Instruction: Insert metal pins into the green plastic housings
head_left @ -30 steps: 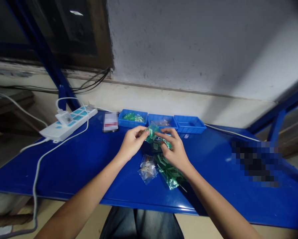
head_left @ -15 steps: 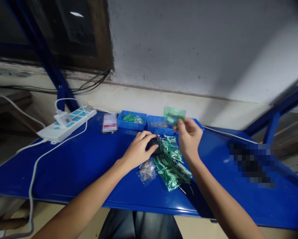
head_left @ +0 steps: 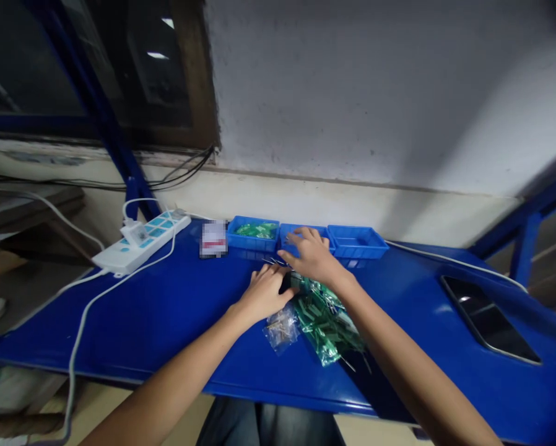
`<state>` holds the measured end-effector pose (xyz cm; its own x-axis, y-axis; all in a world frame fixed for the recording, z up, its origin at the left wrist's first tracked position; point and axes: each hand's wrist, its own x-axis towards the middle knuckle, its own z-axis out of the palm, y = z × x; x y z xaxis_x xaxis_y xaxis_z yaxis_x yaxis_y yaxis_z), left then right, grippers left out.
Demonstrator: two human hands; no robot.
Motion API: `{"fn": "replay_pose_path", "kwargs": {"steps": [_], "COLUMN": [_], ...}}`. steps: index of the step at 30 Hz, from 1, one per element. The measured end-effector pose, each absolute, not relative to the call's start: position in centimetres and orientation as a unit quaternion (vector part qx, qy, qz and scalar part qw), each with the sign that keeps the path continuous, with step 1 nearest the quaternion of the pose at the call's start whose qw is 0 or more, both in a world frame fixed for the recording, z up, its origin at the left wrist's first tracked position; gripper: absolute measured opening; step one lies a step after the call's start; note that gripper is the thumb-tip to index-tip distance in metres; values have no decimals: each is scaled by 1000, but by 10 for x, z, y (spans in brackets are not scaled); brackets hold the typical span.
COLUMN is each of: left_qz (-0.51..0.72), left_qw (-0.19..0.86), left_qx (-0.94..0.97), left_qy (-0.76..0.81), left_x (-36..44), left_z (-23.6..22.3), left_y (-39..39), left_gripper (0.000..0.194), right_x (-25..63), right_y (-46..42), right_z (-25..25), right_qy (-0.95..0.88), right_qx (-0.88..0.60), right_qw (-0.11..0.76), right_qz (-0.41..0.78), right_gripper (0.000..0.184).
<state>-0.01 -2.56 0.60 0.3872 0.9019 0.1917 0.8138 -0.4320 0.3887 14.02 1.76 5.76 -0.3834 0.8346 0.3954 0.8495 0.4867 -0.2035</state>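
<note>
My left hand (head_left: 263,292) lies palm down on the blue table (head_left: 166,310), its fingers stretched toward a small dark part and loose metal pins (head_left: 278,262) at the edge of a pile of green plastic bags (head_left: 327,322). Farther back, my right hand (head_left: 311,253) hovers over the middle blue tray (head_left: 288,231), fingers spread and nothing visible in them. A small clear bag of pins (head_left: 282,328) lies just in front of my left hand.
Three blue trays stand in a row by the wall: the left tray (head_left: 252,238) holds green pieces, the right tray (head_left: 358,243) looks bare. A white power strip (head_left: 141,243) with cables sits at the far left, a dark phone (head_left: 489,317) at the right.
My right hand raised a green bag above the trays, then came down over the middle tray, and the bag is out of sight. My left hand dropped to the table by the pile.
</note>
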Motion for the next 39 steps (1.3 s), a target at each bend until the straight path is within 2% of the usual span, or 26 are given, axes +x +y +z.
{"fn": "replay_pose_path", "kwargs": {"steps": [5, 10, 12, 16, 22, 25, 27, 31, 34, 37, 39], "left_qz": [162, 177, 200, 297, 386, 409, 426, 451, 471, 471, 457], "left_qw": [120, 180, 200, 220, 220, 251, 262, 278, 248, 239, 278], "left_qx": [819, 803, 783, 758, 756, 763, 761, 734, 712, 710, 703], "left_qy": [537, 541, 554, 537, 480, 433, 413, 426, 457, 466, 469], "left_x": [5, 7, 5, -4, -10, -6, -3, -4, -11, -17, -16], "left_z": [5, 2, 1, -2, 2, 8, 12, 17, 17, 17, 17], "left_y": [-16, -13, -14, -12, -11, -14, -17, -17, -11, -8, -10], "left_gripper": [53, 61, 57, 32, 15, 12, 11, 24, 23, 19, 18], "right_x": [183, 182, 177, 172, 172, 170, 168, 170, 174, 176, 176], "right_y": [-5, -19, -22, -23, -25, -26, -27, -25, -22, -22, -24], "right_z": [40, 17, 12, 11, 12, 13, 14, 14, 13, 13, 13], "right_qy": [-783, -759, -759, -754, -755, -766, -761, -684, -606, -573, -580], "right_qx": [-534, -528, -521, -524, -520, -497, -485, -481, -478, -483, -480], "right_qw": [318, 375, 379, 381, 378, 359, 364, 448, 518, 552, 558], "right_qz": [10, 71, 92, 109, 130, 193, 228, 317, 368, 367, 348], "right_gripper": [33, 25, 23, 23, 24, 29, 24, 22, 26, 26, 25]}}
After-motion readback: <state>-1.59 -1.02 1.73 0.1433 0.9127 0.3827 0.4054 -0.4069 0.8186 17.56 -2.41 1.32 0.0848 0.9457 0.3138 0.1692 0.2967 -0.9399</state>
